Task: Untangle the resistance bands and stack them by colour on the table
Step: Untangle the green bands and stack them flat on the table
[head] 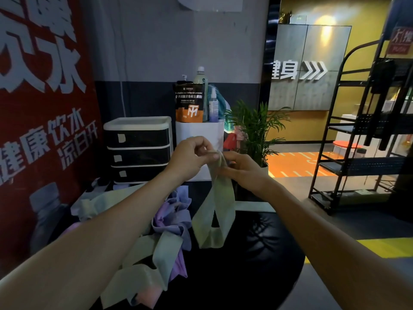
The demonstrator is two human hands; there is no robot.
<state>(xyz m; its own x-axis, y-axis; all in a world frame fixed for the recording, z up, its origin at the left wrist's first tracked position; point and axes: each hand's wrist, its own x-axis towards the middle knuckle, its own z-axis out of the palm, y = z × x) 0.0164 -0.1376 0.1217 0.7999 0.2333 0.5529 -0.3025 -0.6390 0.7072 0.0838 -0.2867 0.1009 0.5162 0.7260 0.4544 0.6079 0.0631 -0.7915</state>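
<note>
A pale green resistance band (214, 211) hangs as a loop above the black round table (257, 253), its lower end near the tabletop. My left hand (190, 156) pinches its top edge, and my right hand (241, 166) grips the band just beside it, fingers curled round the fabric. A tangled heap of bands lies on the table's left part: purple bands (174, 211) in the middle, pale green bands (154, 253) in front, and a pink one (147, 294) at the near edge. My left forearm crosses over the heap.
A black-and-white drawer unit (138, 151) stands behind the table. A white bin (201, 130) with bottles and a pouch, and a potted plant (252, 128), are at the back. A black metal rack (362, 142) stands right. A red poster wall (44, 108) is on the left.
</note>
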